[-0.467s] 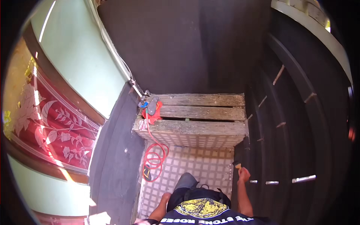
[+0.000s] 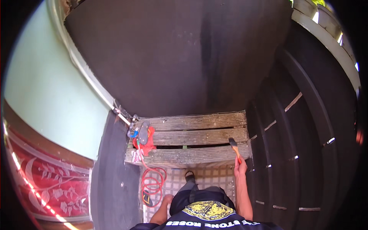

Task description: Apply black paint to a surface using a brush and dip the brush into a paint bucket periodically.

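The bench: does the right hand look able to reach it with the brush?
Probably yes: the right hand holds the brush over the bench, and nothing visible blocks the way.

1. Red hose: landmark. Loose coil at its near end, straight run going away from it.
2. Tiled floor: pale, grid pattern, under the hose coil.
3. Flip-flop: black with yellow strap, at near-left edge of the hose coil.
4. Red cloth: crumpled, just right of the hose's far end.
5. Dark grey oblong item: on the cloth by the hose's far end; type unclear.
6. Blue fitting: just left of the hose's far end.
7. White pipe: beyond the hose, running away to the left.
8. Pale green wall: well left of the hose.
9. Curtain: red, white floral pattern, also left of the hose.
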Available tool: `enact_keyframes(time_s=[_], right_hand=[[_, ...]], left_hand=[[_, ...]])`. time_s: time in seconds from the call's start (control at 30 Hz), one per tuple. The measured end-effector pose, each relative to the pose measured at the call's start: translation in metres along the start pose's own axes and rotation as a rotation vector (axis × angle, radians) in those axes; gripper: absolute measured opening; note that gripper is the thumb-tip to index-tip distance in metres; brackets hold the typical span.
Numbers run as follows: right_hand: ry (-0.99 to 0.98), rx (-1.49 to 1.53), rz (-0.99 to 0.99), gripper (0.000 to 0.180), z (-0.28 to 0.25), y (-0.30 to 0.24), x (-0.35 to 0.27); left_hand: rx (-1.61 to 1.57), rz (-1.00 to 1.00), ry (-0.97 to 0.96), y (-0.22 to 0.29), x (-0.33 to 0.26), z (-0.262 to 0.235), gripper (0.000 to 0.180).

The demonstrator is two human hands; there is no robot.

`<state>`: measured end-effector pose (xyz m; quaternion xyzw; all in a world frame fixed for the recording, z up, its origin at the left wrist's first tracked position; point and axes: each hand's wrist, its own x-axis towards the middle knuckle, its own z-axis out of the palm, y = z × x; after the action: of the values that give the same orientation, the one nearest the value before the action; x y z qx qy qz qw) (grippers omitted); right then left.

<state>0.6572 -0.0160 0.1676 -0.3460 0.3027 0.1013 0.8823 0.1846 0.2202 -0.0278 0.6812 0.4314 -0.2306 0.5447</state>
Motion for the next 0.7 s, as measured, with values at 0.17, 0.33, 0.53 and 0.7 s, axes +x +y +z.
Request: enact_keyframes(time_s=[0.17, 0.33, 0.53, 0.7], right_hand=[[-0.267, -0.096, 0.25, 0.038, 0.101, 0.008, -0.016], [-0.438, -0.368, 0.294, 0.035, 0.19, 0.036, -0.001], [-0.555, -1.147, -0.64, 0.043, 0.34, 0.033, -0.023], [-0.674, -1.2, -1.2, 0.045, 0.419, 0.043, -0.025]], left_hand=[[-0.182, 0.023, 0.211, 0.097, 0.066, -0.105, 0.026], [-0.548, 0.062, 0.387, 0.183, 0.087, -0.136, 0.031], [-0.168, 0.014, 0.24, 0.156, 0.11, -0.108, 0.03], [0.802, 0.512, 0.088, 0.092, 0.121, -0.096, 0.033]])
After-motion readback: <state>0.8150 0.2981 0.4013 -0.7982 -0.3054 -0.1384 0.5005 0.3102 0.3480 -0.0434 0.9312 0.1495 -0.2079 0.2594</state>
